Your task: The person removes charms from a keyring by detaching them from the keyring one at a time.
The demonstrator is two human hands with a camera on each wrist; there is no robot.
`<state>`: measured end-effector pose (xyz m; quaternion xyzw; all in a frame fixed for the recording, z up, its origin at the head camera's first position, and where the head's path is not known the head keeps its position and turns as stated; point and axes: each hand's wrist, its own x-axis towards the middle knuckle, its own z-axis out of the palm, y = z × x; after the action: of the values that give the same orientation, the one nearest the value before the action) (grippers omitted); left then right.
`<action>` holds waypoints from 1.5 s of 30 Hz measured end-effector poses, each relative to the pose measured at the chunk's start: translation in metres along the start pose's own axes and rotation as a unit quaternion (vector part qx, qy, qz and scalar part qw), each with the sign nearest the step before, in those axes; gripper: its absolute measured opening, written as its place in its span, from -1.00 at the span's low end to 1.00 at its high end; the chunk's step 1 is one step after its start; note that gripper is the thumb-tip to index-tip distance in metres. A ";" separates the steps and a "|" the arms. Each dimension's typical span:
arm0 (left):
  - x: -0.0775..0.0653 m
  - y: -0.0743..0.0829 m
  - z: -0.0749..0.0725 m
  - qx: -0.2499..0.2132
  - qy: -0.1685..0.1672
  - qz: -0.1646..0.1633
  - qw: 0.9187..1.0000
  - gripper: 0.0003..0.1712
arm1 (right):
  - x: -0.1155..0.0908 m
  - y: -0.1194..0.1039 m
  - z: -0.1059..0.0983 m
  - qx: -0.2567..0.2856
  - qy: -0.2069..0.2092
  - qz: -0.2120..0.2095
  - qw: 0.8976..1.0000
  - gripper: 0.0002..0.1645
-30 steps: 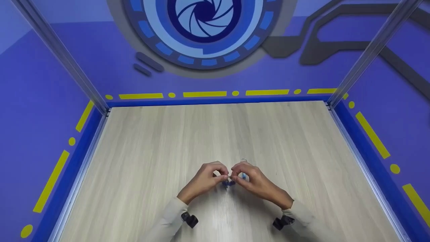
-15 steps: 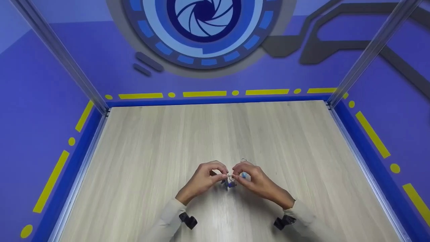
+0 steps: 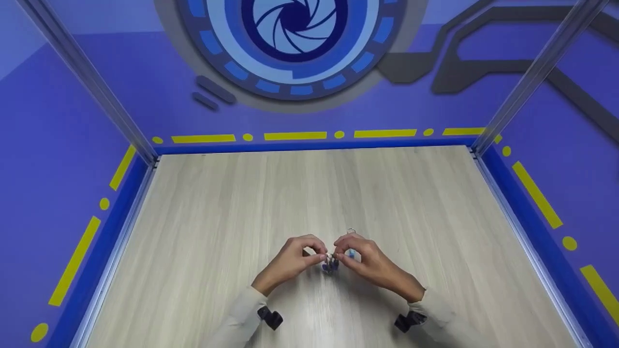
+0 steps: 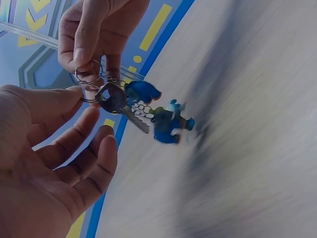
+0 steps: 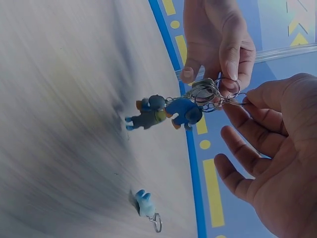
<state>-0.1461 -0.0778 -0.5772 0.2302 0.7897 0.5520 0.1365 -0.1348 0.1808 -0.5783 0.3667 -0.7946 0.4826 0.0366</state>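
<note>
Both hands meet over the table, holding a linked bunch of metal rings between them. My left hand (image 3: 290, 261) pinches a ring between thumb and index finger, its other fingers loosely bent. A key (image 4: 114, 98) hangs beside those fingertips. My right hand (image 3: 372, 261) pinches a key ring (image 5: 231, 85) of the same bunch. From short chains dangle a blue figurine (image 4: 142, 91) and another blue figurine with a grey head (image 4: 166, 130), clear of the table. Which ring passes through which cannot be told.
A light blue figurine keychain (image 5: 145, 204) with its own ring (image 5: 157, 223) lies on the wooden table (image 3: 309, 193), partly behind my right hand in the head view. Blue panels (image 3: 309, 121) wall the table at the back and sides.
The hanging figurines and key have swung and turned below the fingers. Both hands stay at nearly the same spot, their fingertips shifting only slightly.
</note>
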 end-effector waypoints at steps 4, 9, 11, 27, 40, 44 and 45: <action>0.004 0.005 0.000 0.023 0.001 0.001 1.000 -0.88 | 0.000 0.001 0.001 -0.002 0.002 -0.003 1.000 -0.78; 0.006 0.010 0.002 0.051 -0.004 0.010 0.999 -0.89 | 0.000 0.000 0.001 -0.001 0.001 -0.009 1.000 -0.74; 0.007 0.011 0.003 0.057 -0.005 0.017 0.998 -0.88 | 0.000 0.000 0.001 0.002 -0.001 -0.009 1.000 -0.75; 0.002 0.008 0.001 0.045 -0.015 0.031 0.998 -0.83 | -0.002 0.001 0.001 -0.004 -0.018 0.031 0.999 -0.91; -0.004 0.003 -0.005 0.004 0.033 0.031 0.999 -0.89 | -0.007 0.007 0.001 0.010 0.000 0.029 1.000 -0.93; -0.004 0.004 -0.005 0.014 0.035 0.025 0.999 -0.89 | -0.010 0.012 0.002 0.006 -0.008 0.027 1.000 -0.94; -0.004 0.004 -0.005 0.015 0.035 0.025 0.999 -0.89 | -0.010 0.015 0.002 0.003 -0.009 0.027 1.000 -0.94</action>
<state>-0.1439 -0.0828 -0.5719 0.2324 0.7961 0.5512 0.0913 -0.1357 0.1886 -0.5944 0.3497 -0.8028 0.4827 0.0150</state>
